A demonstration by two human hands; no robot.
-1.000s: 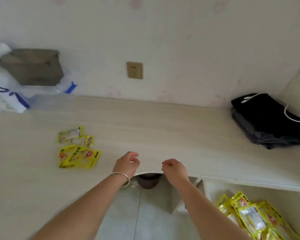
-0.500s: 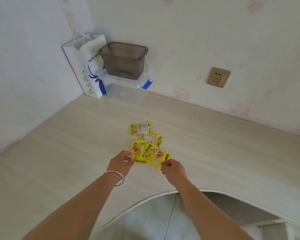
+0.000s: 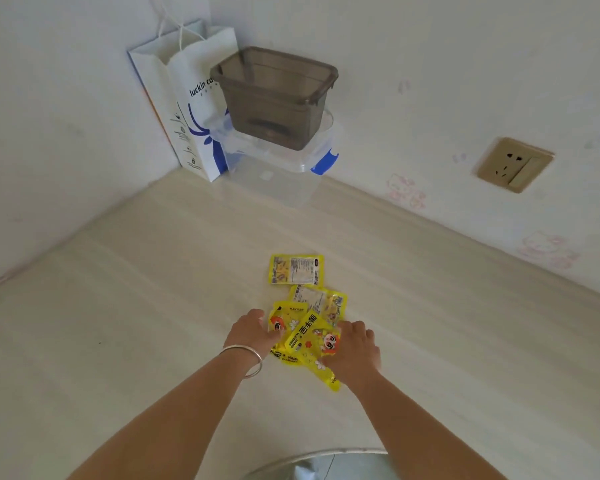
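Observation:
Several yellow hand-warmer packets lie in a loose pile on the pale wooden desk. The top packet lies slanted over the others. My left hand, a silver bangle on its wrist, curls its fingers round the pile's left edge. On the other side my right hand pinches the top packet's right part, thumb on its face. Two more packets lie face down just behind, untouched.
In the far corner a grey plastic bin stands on a clear lidded box with blue clips, beside a white paper bag. A wall socket sits at right. The desk's curved front cut-out is below my arms.
The view swung left from the desk's front edge to the packets. Both hands moved forward from the edge and closed in on the yellow pile from either side.

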